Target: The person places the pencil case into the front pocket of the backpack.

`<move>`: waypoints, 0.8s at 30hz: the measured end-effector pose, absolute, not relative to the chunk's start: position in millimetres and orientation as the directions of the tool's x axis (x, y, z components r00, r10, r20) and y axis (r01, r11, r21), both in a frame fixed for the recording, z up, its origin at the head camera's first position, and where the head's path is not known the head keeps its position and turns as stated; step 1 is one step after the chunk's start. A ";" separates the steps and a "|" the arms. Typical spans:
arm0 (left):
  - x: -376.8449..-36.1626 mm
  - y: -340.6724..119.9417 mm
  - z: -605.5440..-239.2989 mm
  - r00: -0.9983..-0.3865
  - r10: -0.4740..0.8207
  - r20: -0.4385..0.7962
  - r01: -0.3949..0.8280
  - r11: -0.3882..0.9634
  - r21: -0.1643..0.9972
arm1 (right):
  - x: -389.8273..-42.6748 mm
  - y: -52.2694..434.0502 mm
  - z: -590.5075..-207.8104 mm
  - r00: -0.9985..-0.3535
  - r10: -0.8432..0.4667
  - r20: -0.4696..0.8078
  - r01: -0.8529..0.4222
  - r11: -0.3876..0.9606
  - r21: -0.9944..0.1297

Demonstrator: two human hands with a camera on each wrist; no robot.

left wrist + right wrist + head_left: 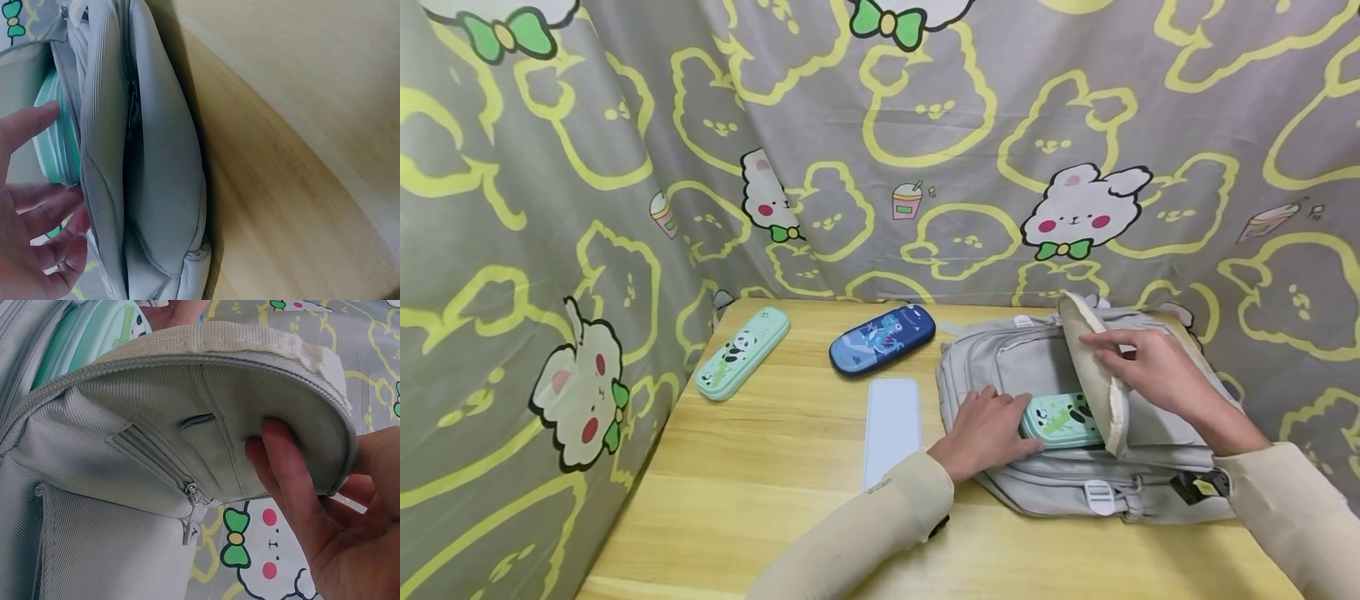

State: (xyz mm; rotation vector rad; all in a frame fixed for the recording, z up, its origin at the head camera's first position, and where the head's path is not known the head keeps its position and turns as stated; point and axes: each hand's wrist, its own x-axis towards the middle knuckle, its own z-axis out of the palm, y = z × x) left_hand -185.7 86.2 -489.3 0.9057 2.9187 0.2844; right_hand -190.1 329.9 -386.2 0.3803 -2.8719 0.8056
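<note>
A grey backpack lies on the table with its front pocket unzipped. My right hand pinches the edge of the pocket flap and holds it raised. In the right wrist view, the fingers lie on the flap's inner side, near a small zipped pocket. A mint-green panda pencil case sits partly inside the opening, its right end hidden behind the flap. My left hand grips its left end, thumb on one side and fingers on the other, as the left wrist view shows.
Left of the backpack lie a pale blue flat case, a dark blue dinosaur pencil case and another mint panda pencil case. A patterned curtain hangs behind the wooden table and along its left side.
</note>
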 end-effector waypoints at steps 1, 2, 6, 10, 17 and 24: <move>-185.2 86.8 -489.3 -0.825 0.565 -0.016 0.551 0.810 0.202 | -190.1 329.8 -386.1 -0.960 -0.204 0.193 -0.275 0.824 -0.495; -184.9 87.6 -489.4 -0.826 0.563 -0.016 0.548 0.810 0.208 | -190.2 329.7 -386.0 -0.960 -0.204 0.190 -0.273 0.824 -0.497; -183.6 91.9 -489.9 -0.830 0.558 -0.017 0.541 0.812 0.220 | -189.9 329.3 -385.4 -0.963 -0.198 0.182 -0.265 0.822 -0.504; -182.6 96.9 -490.4 -0.834 0.552 -0.018 0.534 0.814 0.231 | -189.5 329.2 -385.1 -0.966 -0.193 0.170 -0.254 0.822 -0.510; -181.1 106.4 -491.3 -0.839 0.544 0.001 0.530 0.817 0.229 | -190.3 329.8 -384.2 -0.966 -0.191 0.177 -0.256 0.819 -0.514; -178.9 114.6 -492.6 -0.840 0.543 0.010 0.532 0.820 0.212 | -190.1 330.3 -382.6 -0.968 -0.172 0.181 -0.243 0.811 -0.532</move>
